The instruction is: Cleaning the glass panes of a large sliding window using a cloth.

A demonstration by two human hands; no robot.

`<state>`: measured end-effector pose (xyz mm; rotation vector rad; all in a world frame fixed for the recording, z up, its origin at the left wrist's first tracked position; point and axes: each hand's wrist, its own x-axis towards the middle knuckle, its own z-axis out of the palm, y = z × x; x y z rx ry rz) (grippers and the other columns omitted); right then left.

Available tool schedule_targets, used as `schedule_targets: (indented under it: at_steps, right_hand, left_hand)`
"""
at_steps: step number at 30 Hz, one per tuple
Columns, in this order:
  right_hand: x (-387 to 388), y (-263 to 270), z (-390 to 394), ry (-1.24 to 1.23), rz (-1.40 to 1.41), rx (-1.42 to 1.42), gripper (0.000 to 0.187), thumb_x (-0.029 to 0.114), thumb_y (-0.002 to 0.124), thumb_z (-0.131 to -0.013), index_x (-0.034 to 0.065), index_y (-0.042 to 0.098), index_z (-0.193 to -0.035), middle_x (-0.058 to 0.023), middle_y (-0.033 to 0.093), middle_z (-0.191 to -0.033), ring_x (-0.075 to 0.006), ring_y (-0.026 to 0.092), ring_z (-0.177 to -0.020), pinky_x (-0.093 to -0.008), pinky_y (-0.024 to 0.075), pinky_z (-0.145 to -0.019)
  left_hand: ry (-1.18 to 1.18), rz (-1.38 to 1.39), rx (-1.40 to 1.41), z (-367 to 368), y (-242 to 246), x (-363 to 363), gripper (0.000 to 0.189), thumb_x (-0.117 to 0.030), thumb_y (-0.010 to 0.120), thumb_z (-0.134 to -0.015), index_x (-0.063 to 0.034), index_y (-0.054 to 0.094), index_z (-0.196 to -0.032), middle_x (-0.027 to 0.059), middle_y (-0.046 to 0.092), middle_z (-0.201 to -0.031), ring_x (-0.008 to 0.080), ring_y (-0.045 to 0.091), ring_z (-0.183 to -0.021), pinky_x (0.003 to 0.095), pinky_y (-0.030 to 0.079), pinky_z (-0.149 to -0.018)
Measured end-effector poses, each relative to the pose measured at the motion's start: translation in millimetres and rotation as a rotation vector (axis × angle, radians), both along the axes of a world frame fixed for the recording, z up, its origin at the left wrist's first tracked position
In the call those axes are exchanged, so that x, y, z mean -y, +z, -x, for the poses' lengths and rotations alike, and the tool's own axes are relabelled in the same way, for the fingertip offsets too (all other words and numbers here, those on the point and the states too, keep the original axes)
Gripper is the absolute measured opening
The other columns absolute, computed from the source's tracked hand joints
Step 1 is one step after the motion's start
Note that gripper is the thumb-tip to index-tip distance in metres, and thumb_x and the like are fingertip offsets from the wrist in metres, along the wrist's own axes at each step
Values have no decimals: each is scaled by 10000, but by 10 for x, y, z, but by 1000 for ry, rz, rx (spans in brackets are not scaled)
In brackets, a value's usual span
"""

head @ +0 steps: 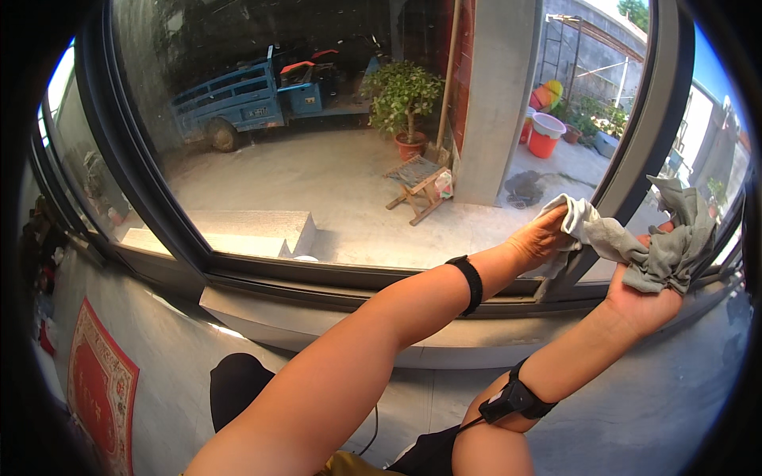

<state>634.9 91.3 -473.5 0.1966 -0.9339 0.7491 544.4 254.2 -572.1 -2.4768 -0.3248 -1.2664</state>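
My left hand (539, 238) presses one end of a crumpled grey cloth (616, 241) near the lower right part of a large window pane (333, 178), beside the dark window frame (637, 143). The cloth stretches across to my right hand (646, 300), which holds its bunched larger part with the palm turned up. Folds of the cloth hide several fingers of both hands. Black straps go round both of my forearms, and the right one bears a small black device (506, 404) with a cable.
A stone window sill (357, 324) runs below the frame. Red patterned rug (101, 387) on the tiled floor at left. Behind the glass are a blue cart (238, 107), a potted plant (408, 98), a folding stool (419, 178), a pillar (494, 107) and a red bucket (545, 137).
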Motion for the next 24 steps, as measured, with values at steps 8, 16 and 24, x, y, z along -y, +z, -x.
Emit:
schedule_targets:
  at_steps: [8,16,24]
  right_hand:
    - [-48,108,183,-241,299,-251,348,186,410,-865,0,534,-1131,-149,588,-1084,-265,597,-899,-369,502,-745]
    - [120,366,510,-230,449,-134,358,244,405,-862,18,557,-1094,-147,612,-1007,-235,603,-810,-335,490,-661]
    - [384,541,728,-58,451,-46,369,252,375,-902,1,541,-1115,-158,594,-1041,-239,592,-905,-348,479,-706]
  left_hand:
    - [272,-373,-123,935,495,376,334,-318,538,-700,-257,585,-1025,34,503,-1186,271,360,-1230,457,147,-1085]
    - [436,-21,-135,2533,997,970,408,-479,610,-702,-223,605,-1020,29,535,-1114,287,445,-1110,438,273,-1006]
    - [977,-93,75,4150,1127,1650,901,-427,703,-560,-5,356,-1275,232,372,-1262,396,379,-1151,475,312,-961]
